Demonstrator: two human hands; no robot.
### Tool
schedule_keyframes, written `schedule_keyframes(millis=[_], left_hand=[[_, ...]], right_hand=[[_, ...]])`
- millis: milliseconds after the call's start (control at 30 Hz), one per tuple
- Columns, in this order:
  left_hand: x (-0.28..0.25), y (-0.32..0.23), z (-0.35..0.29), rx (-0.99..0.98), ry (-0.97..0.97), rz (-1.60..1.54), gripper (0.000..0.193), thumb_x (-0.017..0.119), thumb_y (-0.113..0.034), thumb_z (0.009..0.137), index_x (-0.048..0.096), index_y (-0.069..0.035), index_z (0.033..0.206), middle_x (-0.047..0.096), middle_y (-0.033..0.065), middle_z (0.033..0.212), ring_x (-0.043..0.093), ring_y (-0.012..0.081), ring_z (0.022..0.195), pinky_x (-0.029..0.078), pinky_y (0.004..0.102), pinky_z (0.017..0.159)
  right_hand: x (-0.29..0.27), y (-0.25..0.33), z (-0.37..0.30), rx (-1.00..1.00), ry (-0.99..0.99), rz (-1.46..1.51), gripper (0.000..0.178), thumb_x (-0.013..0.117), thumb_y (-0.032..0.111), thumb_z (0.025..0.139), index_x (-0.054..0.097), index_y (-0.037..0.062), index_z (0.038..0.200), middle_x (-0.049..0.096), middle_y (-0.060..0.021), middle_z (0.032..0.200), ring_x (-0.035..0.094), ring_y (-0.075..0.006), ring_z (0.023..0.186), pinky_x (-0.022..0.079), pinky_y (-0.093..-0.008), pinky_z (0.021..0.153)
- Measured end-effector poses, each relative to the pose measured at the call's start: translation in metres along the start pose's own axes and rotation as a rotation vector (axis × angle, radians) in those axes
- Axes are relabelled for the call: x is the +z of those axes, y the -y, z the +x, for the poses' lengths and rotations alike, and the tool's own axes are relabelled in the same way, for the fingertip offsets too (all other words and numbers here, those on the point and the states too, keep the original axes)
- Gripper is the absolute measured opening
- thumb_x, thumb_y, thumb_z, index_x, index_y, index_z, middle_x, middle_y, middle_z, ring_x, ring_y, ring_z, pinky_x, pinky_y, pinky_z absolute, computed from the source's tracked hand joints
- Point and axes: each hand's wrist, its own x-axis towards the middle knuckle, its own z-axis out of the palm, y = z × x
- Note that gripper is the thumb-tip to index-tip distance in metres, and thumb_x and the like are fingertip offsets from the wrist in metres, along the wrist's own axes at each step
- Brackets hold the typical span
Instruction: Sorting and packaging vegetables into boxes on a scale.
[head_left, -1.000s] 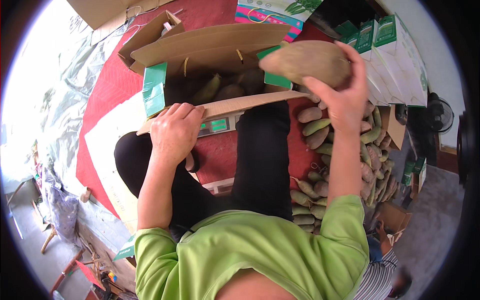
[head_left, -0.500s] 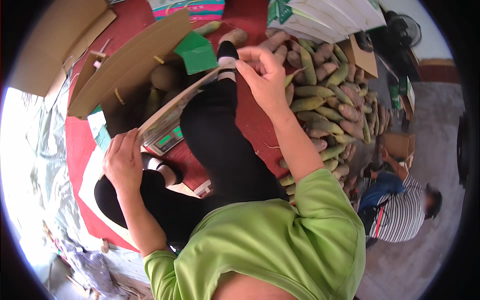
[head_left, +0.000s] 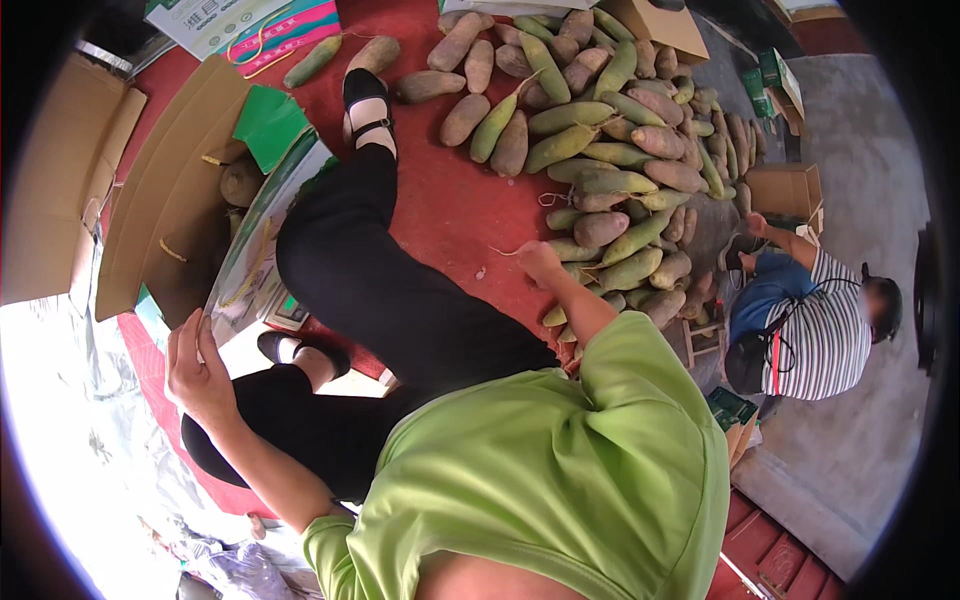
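An open cardboard box [head_left: 160, 180] stands on the red floor covering at the left, with a few roots inside. At the near corner of its raised, printed flap [head_left: 260, 220], the fingers of my left hand [head_left: 200, 375] are on the edge. My right hand [head_left: 543, 264] is low beside the near edge of a large pile of long green radishes [head_left: 630, 265] and brownish roots [head_left: 601, 229]. Its fingers are turned down and hidden, so any hold cannot be seen. A thin root strand [head_left: 502, 251] lies close to its fingertips.
A digital scale [head_left: 290, 305] is beside the box, near my shoe [head_left: 370, 110]. Another open carton [head_left: 60, 180] stands farther left. Gift boxes [head_left: 285, 35] stand at the far end. On the right, a person in a striped shirt [head_left: 820, 330] sits by a small carton [head_left: 785, 190].
My right hand has let go of the box flap and moved down to the radish pile's near edge. My left hand stays at the flap. The view has shifted toward the right.
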Motion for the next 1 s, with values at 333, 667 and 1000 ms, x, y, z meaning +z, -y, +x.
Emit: schedule_keyframes(millis=[333,667,1000], left_hand=[[0.0,0.005,-0.001,0.067,-0.025,0.085,0.011,0.064,-0.008,0.086,0.07,-0.004,0.096,0.068,0.0066,0.086,0.066,0.0207,0.076,0.052,0.0306,0.067],[-0.003,0.006,-0.003,0.057,-0.076,0.12,0.012,0.065,-0.004,0.085,0.07,-0.004,0.096,0.067,0.0078,0.084,0.065,0.021,0.075,0.051,0.0312,0.066],[-0.004,-0.011,0.002,0.027,-0.066,0.069,0.013,0.07,-0.01,0.078,0.068,-0.003,0.089,0.064,0.0096,0.079,0.062,0.027,0.074,0.049,0.0357,0.069]], right_hand=[[-0.044,-0.08,0.003,0.572,-0.519,0.844,0.013,0.068,0.014,0.076,0.071,0.0054,0.085,0.07,-0.0147,0.08,0.068,-0.0258,0.075,0.053,-0.0341,0.067],[-0.157,-0.106,0.0,0.649,-0.464,0.106,0.054,0.061,0.008,0.077,0.049,0.0164,0.129,0.046,-0.0074,0.136,0.046,-0.0276,0.123,0.047,-0.0429,0.093],[-0.146,-0.135,0.003,0.586,-0.161,-0.326,0.049,0.058,0.008,0.083,0.05,0.0253,0.127,0.05,-0.0021,0.123,0.047,-0.0243,0.118,0.047,-0.0476,0.085]])
